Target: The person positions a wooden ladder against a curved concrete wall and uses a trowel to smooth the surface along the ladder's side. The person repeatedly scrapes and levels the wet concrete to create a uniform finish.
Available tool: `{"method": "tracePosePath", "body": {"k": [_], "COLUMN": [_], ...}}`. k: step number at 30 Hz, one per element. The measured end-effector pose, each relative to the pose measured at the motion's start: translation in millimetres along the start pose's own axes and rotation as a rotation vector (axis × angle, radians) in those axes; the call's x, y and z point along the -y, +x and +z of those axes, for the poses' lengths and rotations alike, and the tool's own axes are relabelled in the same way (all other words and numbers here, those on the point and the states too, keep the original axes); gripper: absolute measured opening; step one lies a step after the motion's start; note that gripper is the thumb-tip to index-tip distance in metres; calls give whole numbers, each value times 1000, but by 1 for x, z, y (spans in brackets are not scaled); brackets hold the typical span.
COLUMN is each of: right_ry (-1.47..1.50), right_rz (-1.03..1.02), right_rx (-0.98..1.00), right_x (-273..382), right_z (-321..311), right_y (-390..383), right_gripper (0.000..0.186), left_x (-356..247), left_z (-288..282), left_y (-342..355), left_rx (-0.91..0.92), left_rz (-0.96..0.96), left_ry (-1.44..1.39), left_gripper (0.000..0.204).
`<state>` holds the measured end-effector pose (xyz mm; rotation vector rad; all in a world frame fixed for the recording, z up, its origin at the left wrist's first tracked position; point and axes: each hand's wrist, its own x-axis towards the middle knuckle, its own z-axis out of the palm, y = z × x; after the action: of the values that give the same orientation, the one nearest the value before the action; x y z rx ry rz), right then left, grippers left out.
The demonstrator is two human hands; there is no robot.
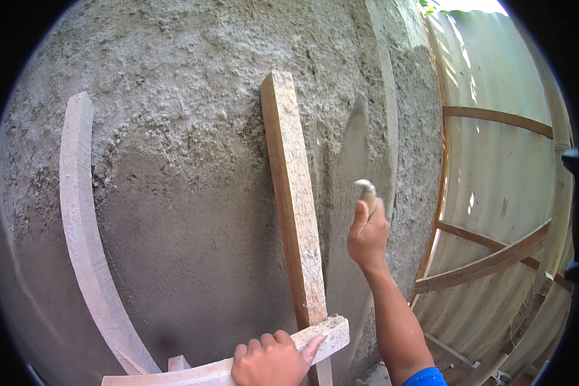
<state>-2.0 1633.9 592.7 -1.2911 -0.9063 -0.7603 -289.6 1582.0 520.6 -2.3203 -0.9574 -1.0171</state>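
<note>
My right hand [369,237] is closed round the handle of a trowel [354,138]. Its pointed metal blade reaches upward, against or just in front of the grey mortar wall [193,257], right of an upright timber post [296,186]. I cannot tell whether the blade touches the wall. Low in the view, my left hand [270,360] wraps over a pale wooden crosspiece [331,334], its thumb along the top near the right end. This crosspiece runs in front of the upright post.
Another whitish wooden post [83,231] stands at the left, bowed by the lens. Rough mortar covers the wall's upper part; lower down it is smoother. At the right is a corrugated sheet fence [495,167] with wooden rails and a curved brown plank [482,262].
</note>
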Motion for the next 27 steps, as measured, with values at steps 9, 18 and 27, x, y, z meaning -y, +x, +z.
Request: {"method": "tracePosePath", "body": {"k": [9, 18, 27], "right_ry": [-43, -77, 16], "right_rz": [-7, -20, 30], "right_rx": [99, 95, 52], "right_x": [1, -5, -18], "right_z": [6, 1, -4], "right_y": [4, 8, -23], "right_gripper": [40, 37, 37], "left_x": [1, 1, 1], "left_z": [0, 0, 2], "left_y": [1, 0, -1], "left_rx": [-5, 4, 3], "left_rz": [-10, -11, -9], "left_ry": [-14, -13, -8], "left_gripper": [70, 69, 69]}}
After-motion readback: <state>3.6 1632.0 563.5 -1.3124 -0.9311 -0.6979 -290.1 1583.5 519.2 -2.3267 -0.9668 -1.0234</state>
